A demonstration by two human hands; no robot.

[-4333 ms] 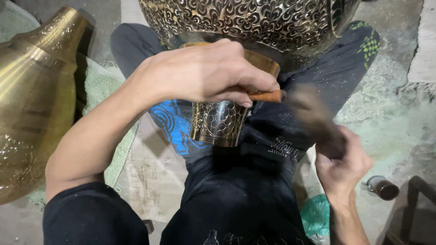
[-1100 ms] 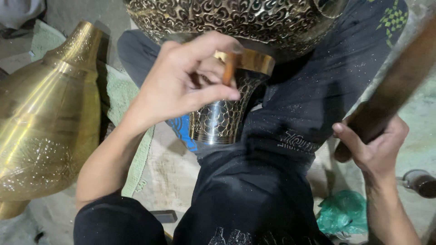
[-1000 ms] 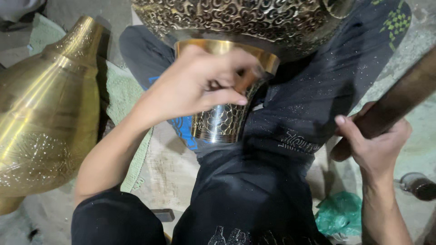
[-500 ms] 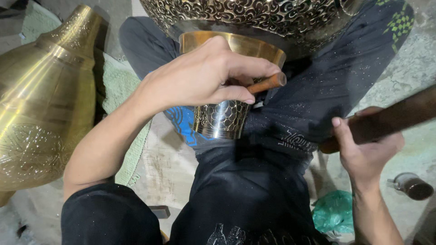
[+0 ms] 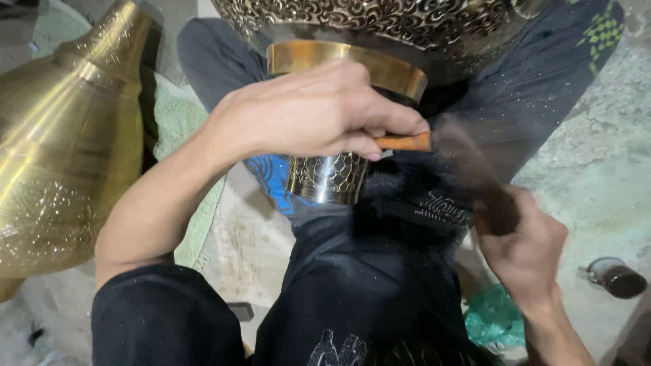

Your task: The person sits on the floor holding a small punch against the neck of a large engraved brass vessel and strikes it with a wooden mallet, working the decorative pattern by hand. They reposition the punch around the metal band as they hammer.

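Engraved brass vessel foot (image 5: 332, 175), polished rim up, wedged between dark-trousered knees.

Left hand (image 5: 312, 112), grip closed on orange-tipped chisel (image 5: 404, 142) against the foot; right hand (image 5: 525, 247) grip closed on blurred dark mallet (image 5: 478, 179); plain brass vase (image 5: 64, 142) lies left.

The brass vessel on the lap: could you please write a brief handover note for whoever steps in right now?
Left hand: closed on an orange-tipped punch, pressed against the brass vessel's neck.
Right hand: grips a hammer, blurred in mid-swing toward the punch.
The vessel lies across the lap; its body is fully patterned, the lower neck too.
Left: the smooth gold collar is unworked.
A second brass vessel lies alongside.
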